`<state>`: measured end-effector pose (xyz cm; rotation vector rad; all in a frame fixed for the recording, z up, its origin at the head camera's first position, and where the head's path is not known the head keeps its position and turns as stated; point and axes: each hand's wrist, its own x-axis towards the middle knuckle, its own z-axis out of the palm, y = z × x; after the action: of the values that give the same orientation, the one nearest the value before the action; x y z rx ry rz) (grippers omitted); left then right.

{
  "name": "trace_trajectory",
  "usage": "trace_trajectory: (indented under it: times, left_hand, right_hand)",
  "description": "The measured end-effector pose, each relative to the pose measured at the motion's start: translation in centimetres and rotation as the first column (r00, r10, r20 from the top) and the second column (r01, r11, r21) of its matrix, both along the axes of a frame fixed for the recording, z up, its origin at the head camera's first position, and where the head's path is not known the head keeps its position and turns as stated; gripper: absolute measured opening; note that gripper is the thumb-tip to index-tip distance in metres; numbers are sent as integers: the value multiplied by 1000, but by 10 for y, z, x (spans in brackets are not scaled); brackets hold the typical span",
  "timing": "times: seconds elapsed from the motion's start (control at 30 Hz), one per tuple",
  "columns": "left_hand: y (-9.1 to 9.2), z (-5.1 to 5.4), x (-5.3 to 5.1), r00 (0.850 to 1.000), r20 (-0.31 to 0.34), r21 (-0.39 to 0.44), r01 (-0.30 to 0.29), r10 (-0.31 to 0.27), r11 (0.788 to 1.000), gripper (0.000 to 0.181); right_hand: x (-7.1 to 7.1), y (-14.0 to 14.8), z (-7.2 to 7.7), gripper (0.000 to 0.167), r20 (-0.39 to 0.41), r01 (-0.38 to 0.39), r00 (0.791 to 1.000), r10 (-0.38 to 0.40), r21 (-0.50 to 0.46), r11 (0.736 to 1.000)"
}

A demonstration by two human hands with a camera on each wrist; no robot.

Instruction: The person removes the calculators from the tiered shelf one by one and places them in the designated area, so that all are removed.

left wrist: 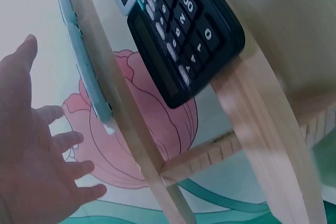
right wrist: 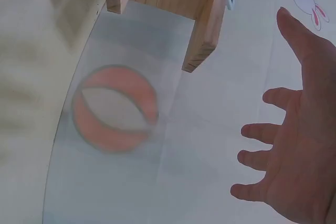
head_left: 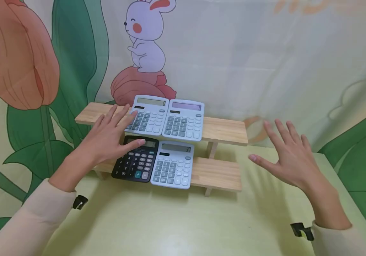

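Observation:
On a two-step wooden rack (head_left: 219, 174) lie several calculators. The upper step bears two pale blue ones side by side, a left calculator (head_left: 154, 117) and a right calculator (head_left: 184, 122). Below them are a black calculator (head_left: 144, 163) and another pale blue calculator (head_left: 172, 165), whose display shows digits. My left hand (head_left: 106, 137) is spread in front of the left calculators, covering part of them in the head view; in the left wrist view it appears apart from them, holding nothing. To the right of the rack my right hand (head_left: 290, 160) hovers with fingers spread, holding nothing.
The rack stands on a pale yellow-green table (head_left: 170, 220), near a printed cloth backdrop (head_left: 234, 53) with a rabbit and flowers. The rack's upper plank (head_left: 226, 131) reaches out to the right of the calculators. Black clips (head_left: 80, 202) sit by both cuffs.

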<state>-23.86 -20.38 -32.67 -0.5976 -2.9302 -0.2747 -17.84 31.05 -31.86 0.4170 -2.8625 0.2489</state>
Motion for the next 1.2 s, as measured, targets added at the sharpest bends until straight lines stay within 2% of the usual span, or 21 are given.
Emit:
trace_trajectory:
  times: [0.1, 0.23, 0.3, 0.4, 0.47, 0.57, 0.67, 0.73, 0.87, 0.93, 1.03, 1.13, 1.2]
  left_hand:
    - [-6, 1, 3, 1000, -13, 30, 27, -26, 999, 100]
    - [-19, 0, 11, 996, -64, 80, 69, -64, 994, 102]
    - [-27, 0, 17, 992, -94, 109, 92, -82, 990, 103]
    - [-41, -1, 27, 989, -122, 149, 101, -83, 984, 102]
    - [-50, -4, 33, 990, -115, 164, 96, -78, 982, 99]
    - [-60, -15, 40, 997, -60, 174, 62, -52, 983, 92]
    - [-69, -31, 42, 1000, 17, 180, 22, -26, 983, 87]
    - [-75, -41, 40, 998, 58, 189, 4, -15, 982, 85]
    - [-84, -64, 32, 994, 104, 225, 2, -26, 974, 81]
    - [-87, -75, 27, 994, 107, 257, 8, -37, 966, 78]
    - [-89, -91, 20, 993, 103, 323, 20, -56, 946, 72]
    - [-91, -104, 15, 993, 74, 359, 57, -90, 931, 63]
    - [-93, -110, 13, 992, 54, 356, 87, -114, 930, 59]
  right_hand:
    - [4, -2, 4, 107, 16, -18, 1000, 19, -38, 999]
    - [15, -12, 12, 106, 64, -88, 993, 98, -146, 985]
    - [20, -19, 15, 104, 80, -133, 985, 153, -218, 967]
    - [26, -32, 16, 96, 64, -170, 977, 203, -339, 925]
    - [29, -42, 12, 87, 51, -173, 975, 217, -439, 882]
    - [31, -56, 2, 72, 55, -143, 975, 215, -584, 799]
    - [27, -70, -9, 61, 93, -100, 968, 235, -712, 695]
    - [21, -81, -15, 56, 115, -71, 959, 259, -788, 611]
    - [6, -104, -27, 49, 125, -11, 952, 278, -898, 440]
    - [-2, -113, -32, 47, 128, 18, 952, 276, -929, 371]
    - [-13, -124, -41, 44, 158, 70, 948, 276, -950, 303]
    - [-21, -134, -47, 40, 195, 119, 935, 296, -959, 257]
    - [-26, -140, -51, 38, 216, 145, 927, 308, -961, 237]
